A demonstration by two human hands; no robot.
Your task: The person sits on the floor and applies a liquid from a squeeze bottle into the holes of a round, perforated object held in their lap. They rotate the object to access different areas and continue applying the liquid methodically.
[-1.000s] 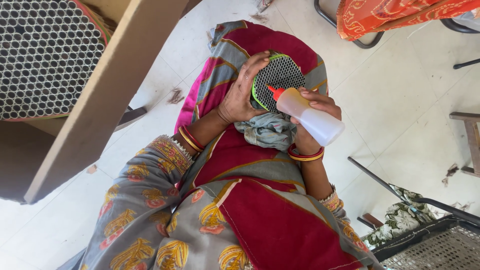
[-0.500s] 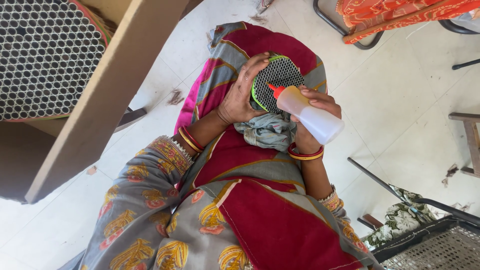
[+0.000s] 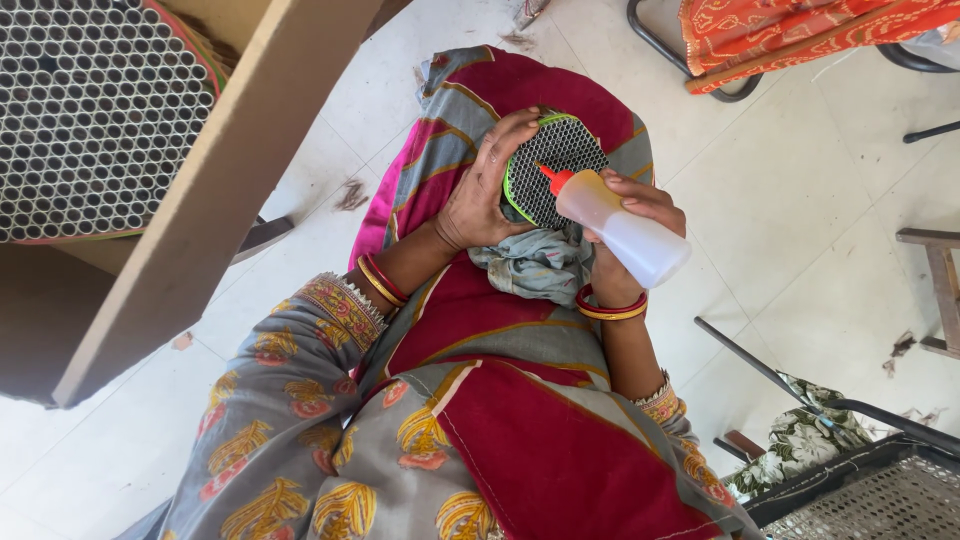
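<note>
We note the left hand (image 3: 487,190) curled around a green-rimmed honeycomb disc (image 3: 555,165), steadying it on the lap. The right hand (image 3: 625,235) grips a translucent squeeze bottle (image 3: 620,225), its red nozzle touching the disc's face above a crumpled grey cloth (image 3: 530,265).

Floor (image 3: 830,200): pale tiles, brightly lit, scattered dark debris. Cardboard box (image 3: 210,200) at the upper left, packed with small tubes (image 3: 90,110). Metal chair frame (image 3: 700,80) with orange patterned cloth (image 3: 800,30) at the top right. Wooden stool (image 3: 935,290) at the right edge.
</note>
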